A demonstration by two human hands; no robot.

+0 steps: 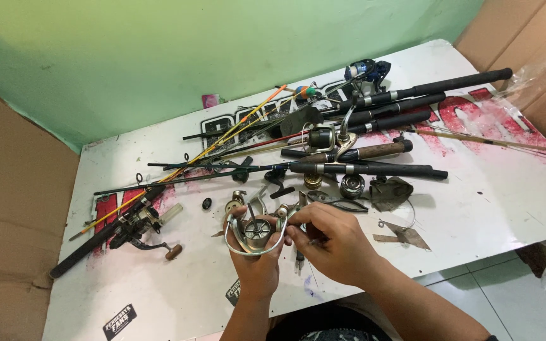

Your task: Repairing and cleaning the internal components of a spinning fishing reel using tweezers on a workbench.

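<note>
My left hand (257, 268) grips a silver spinning-reel rotor (257, 232) with its wire bail arm curving below it. My right hand (333, 243) pinches the rotor's right side near the bail hinge, and a thin dark tool looks tucked under its fingers. Both hands hover over the near edge of the white table (475, 215). Just beyond them lie loose reel parts: a brass spool piece (313, 181), a silver spool (351, 185) and small dark bits.
Several fishing rods (374, 167) with black and cork handles are piled across the table's middle and far right. A rod with a black reel (135, 224) lies at the left. Grey rags (390, 192) sit right of the parts. Cardboard walls stand on both sides.
</note>
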